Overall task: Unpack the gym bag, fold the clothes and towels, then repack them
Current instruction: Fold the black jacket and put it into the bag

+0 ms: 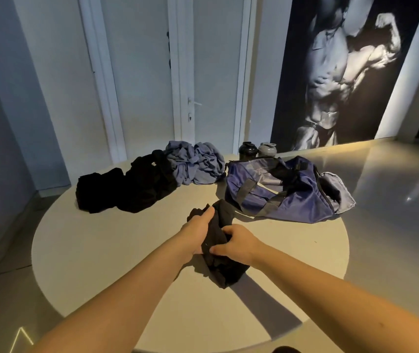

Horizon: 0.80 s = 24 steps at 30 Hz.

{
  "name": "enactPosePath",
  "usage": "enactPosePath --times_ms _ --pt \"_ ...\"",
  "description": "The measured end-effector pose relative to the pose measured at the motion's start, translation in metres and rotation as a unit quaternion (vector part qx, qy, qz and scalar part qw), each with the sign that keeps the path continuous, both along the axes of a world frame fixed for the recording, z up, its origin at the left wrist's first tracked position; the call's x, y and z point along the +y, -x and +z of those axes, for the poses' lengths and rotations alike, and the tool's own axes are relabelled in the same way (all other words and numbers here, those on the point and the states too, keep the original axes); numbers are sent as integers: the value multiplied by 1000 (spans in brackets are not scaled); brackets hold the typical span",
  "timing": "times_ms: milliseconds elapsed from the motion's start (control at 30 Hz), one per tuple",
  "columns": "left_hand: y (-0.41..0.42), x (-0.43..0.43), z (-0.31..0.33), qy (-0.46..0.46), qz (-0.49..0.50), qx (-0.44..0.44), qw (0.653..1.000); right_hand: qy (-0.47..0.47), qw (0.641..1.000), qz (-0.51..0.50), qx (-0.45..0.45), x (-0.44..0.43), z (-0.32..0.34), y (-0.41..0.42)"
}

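left hand (198, 223), right hand (237, 241) hold black garment (222, 270) beside gym bag (295, 200)

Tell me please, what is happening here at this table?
A person grips a crumpled black garment with the left hand and the right hand, just above the round table. The blue gym bag lies slumped to the right. A black pile and a blue-grey pile sit unfolded at the far side, so folding seems barely begun.
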State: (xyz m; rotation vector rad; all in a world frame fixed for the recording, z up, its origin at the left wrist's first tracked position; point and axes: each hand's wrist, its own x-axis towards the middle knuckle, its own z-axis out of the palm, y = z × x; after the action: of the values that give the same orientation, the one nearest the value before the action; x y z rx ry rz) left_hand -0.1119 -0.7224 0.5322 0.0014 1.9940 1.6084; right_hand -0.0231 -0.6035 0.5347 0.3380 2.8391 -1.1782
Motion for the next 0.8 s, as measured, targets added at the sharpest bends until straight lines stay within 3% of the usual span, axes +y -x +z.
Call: enactPosePath --times_ms 233,467,567,633,733,800 --pt "-7 -8 15 60 -60 167 982 27 992 -113 54 10 -4 0" --pt "21 47 51 -52 -18 260 964 5 974 -175 144 71 30 -20" --pt "38 95 58 -58 -33 298 952 -19 963 -204 174 112 50 -21" --pt "57 127 51 -6 -54 333 941 -27 957 -217 190 139 59 -17" --pt "91 162 34 220 -68 420 878 -44 949 -247 191 177 61 -6" --pt "115 177 21 315 -55 410 854 -45 945 -262 189 196 55 5"
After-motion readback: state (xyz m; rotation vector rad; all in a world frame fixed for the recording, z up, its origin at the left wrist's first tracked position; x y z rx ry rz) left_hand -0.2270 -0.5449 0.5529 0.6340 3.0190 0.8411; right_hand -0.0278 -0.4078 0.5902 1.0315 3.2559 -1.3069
